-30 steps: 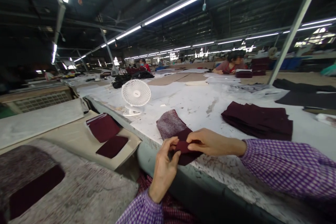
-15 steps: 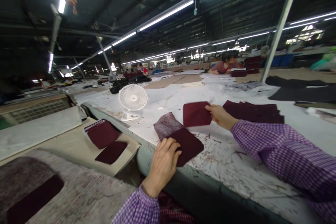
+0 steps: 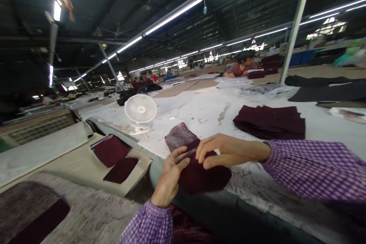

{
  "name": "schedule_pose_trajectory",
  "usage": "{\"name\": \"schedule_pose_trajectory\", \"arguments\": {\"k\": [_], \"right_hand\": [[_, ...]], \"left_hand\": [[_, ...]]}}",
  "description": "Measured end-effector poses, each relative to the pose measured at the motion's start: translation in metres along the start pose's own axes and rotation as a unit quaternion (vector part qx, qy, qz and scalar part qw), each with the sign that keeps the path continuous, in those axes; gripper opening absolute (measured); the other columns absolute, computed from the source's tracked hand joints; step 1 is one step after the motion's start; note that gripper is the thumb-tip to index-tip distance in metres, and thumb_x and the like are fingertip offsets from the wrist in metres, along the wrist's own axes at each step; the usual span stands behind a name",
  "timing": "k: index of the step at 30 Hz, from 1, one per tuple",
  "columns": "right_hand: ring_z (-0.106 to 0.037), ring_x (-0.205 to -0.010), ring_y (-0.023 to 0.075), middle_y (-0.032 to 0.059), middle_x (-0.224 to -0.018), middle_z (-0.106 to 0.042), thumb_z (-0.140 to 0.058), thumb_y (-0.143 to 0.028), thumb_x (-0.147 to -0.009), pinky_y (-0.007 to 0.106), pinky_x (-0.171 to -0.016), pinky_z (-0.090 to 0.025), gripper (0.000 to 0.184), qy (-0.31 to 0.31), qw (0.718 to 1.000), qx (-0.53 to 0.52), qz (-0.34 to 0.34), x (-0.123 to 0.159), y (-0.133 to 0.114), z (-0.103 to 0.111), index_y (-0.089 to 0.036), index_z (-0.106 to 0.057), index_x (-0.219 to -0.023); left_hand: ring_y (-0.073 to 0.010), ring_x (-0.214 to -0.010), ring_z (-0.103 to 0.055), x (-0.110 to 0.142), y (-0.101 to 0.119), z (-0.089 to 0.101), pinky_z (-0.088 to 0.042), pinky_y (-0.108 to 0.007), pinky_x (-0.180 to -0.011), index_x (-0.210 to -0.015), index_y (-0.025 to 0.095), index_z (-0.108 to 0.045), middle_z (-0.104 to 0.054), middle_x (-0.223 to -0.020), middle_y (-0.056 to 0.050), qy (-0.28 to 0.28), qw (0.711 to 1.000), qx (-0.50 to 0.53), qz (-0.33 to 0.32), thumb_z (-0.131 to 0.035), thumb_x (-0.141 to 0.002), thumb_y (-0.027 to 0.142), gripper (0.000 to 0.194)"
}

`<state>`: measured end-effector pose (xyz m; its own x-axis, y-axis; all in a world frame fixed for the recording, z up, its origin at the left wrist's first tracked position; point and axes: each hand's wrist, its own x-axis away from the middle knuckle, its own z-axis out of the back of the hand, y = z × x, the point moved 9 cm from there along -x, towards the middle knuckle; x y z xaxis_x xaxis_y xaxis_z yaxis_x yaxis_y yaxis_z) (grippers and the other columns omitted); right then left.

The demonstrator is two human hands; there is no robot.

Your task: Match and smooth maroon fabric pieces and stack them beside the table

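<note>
My left hand [image 3: 170, 173] and my right hand [image 3: 220, 150] meet over a small pile of dark maroon fabric pieces [image 3: 203, 177] at the table's near edge. Both pinch the top maroon piece, fingers curled on its upper edge. Under the pile lies a speckled grey-maroon fabric piece [image 3: 178, 136], sticking out toward the fan. A larger stack of maroon pieces [image 3: 270, 121] lies further right on the white table [image 3: 206, 112], beyond my right forearm in its purple checked sleeve.
A small white fan [image 3: 140, 110] stands on the table to the left. Lower left, a beige surface [image 3: 77, 162] holds two maroon pieces [image 3: 110, 149]. Black fabric [image 3: 326, 92] lies at the far right. A person [image 3: 243, 66] works at the far end.
Half a second ago my right hand was out by the large stack holding a maroon piece. It has come back and both hands now pinch the near pile.
</note>
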<state>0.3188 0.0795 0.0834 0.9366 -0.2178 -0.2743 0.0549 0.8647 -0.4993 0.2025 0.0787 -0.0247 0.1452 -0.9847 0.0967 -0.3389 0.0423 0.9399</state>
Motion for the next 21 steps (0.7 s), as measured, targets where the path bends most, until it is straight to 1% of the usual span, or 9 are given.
{"name": "schedule_pose_trajectory", "arguments": {"k": [1, 3, 5, 7, 8, 10, 14, 17, 21], "right_hand": [[-0.058, -0.088, 0.0152, 0.0072, -0.099, -0.063, -0.049, -0.037, -0.09, 0.028, -0.079, -0.045, 0.025, 0.039, 0.999, 0.002, -0.033, 0.002, 0.012, 0.008, -0.016, -0.064, -0.093], [-0.058, -0.094, 0.0183, 0.0109, -0.109, -0.06, -0.051, -0.041, -0.087, 0.03, -0.079, -0.046, 0.034, 0.102, 0.987, 0.02, -0.124, 0.01, 0.043, 0.022, -0.015, -0.06, -0.107], [-0.059, -0.095, 0.0194, 0.0133, -0.114, -0.058, -0.057, -0.042, -0.083, 0.03, -0.077, -0.047, 0.047, 0.075, 0.977, -0.005, -0.199, 0.016, 0.071, 0.016, -0.014, -0.053, -0.12], [-0.06, -0.087, 0.0177, 0.0111, -0.105, -0.062, -0.06, -0.036, -0.08, 0.029, -0.073, -0.048, 0.055, 0.016, 0.969, -0.076, -0.235, 0.019, 0.085, -0.001, -0.012, -0.045, -0.128], [-0.06, -0.08, 0.0161, 0.0082, -0.096, -0.064, -0.059, -0.031, -0.079, 0.028, -0.069, -0.048, 0.056, 0.0, 0.964, -0.114, -0.241, 0.019, 0.088, -0.009, -0.012, -0.042, -0.129], [-0.058, -0.067, 0.0133, 0.0022, -0.081, -0.062, -0.058, -0.023, -0.078, 0.026, -0.062, -0.047, 0.054, 0.004, 0.958, -0.162, -0.238, 0.018, 0.089, -0.015, -0.012, -0.041, -0.128], [-0.054, -0.059, 0.0112, -0.0014, -0.072, -0.059, -0.056, -0.016, -0.075, 0.023, -0.055, -0.042, 0.047, 0.025, 0.965, -0.147, -0.214, 0.017, 0.093, -0.012, -0.014, -0.046, -0.12], [-0.056, -0.064, 0.0123, -0.0003, -0.075, -0.061, -0.057, -0.014, -0.075, 0.024, -0.058, -0.043, 0.046, 0.015, 0.974, -0.099, -0.205, 0.018, 0.098, -0.012, -0.014, -0.048, -0.12], [-0.058, -0.07, 0.0144, 0.0016, -0.078, -0.064, -0.059, -0.013, -0.074, 0.026, -0.064, -0.043, 0.046, 0.021, 0.979, -0.005, -0.204, 0.018, 0.101, -0.01, -0.011, -0.05, -0.119]], "left_hand": [[-0.0148, -0.078, -0.064, 0.0, -0.003, 0.003, -0.05, -0.023, -0.068, -0.104, 0.016, -0.058, -0.067, -0.095, -0.005, 0.008, 1.0, -0.007, -0.005, -0.081, -0.055, 0.023, 0.055], [-0.0133, -0.073, -0.064, -0.001, -0.007, 0.001, -0.049, -0.022, -0.066, -0.104, 0.017, -0.059, -0.069, -0.092, -0.004, -0.013, 1.0, -0.013, -0.013, -0.079, -0.055, 0.021, 0.053], [-0.0133, -0.072, -0.064, 0.0, -0.007, -0.002, -0.049, -0.022, -0.065, -0.105, 0.017, -0.059, -0.07, -0.092, -0.004, -0.039, 0.999, -0.022, -0.021, -0.078, -0.059, 0.023, 0.05], [-0.0141, -0.075, -0.065, 0.0, -0.002, -0.004, -0.05, -0.022, -0.067, -0.106, 0.018, -0.059, -0.07, -0.095, -0.004, -0.054, 0.997, -0.036, -0.03, -0.077, -0.061, 0.025, 0.049], [-0.0144, -0.076, -0.065, 0.001, 0.001, -0.004, -0.05, -0.022, -0.068, -0.106, 0.018, -0.06, -0.07, -0.096, -0.005, -0.056, 0.997, -0.046, -0.035, -0.077, -0.061, 0.025, 0.049], [-0.0152, -0.08, -0.065, 0.001, 0.011, -0.003, -0.05, -0.022, -0.072, -0.108, 0.018, -0.061, -0.07, -0.098, -0.005, -0.059, 0.995, -0.07, -0.043, -0.076, -0.064, 0.03, 0.048], [-0.018, -0.085, -0.065, -0.007, 0.025, -0.007, -0.05, -0.026, -0.076, -0.112, 0.016, -0.063, -0.071, -0.1, -0.008, -0.083, 0.981, -0.173, -0.04, -0.067, -0.075, 0.04, 0.044], [-0.0198, -0.085, -0.065, -0.022, 0.028, -0.018, -0.05, -0.028, -0.075, -0.105, 0.016, -0.069, -0.072, -0.097, -0.007, -0.088, 0.949, -0.295, -0.063, -0.065, -0.076, 0.034, 0.034], [-0.0204, -0.084, -0.065, -0.044, 0.027, -0.037, -0.049, -0.029, -0.076, -0.092, 0.017, -0.073, -0.073, -0.091, -0.005, -0.05, 0.895, -0.424, -0.127, -0.064, -0.075, 0.023, 0.02]]}}
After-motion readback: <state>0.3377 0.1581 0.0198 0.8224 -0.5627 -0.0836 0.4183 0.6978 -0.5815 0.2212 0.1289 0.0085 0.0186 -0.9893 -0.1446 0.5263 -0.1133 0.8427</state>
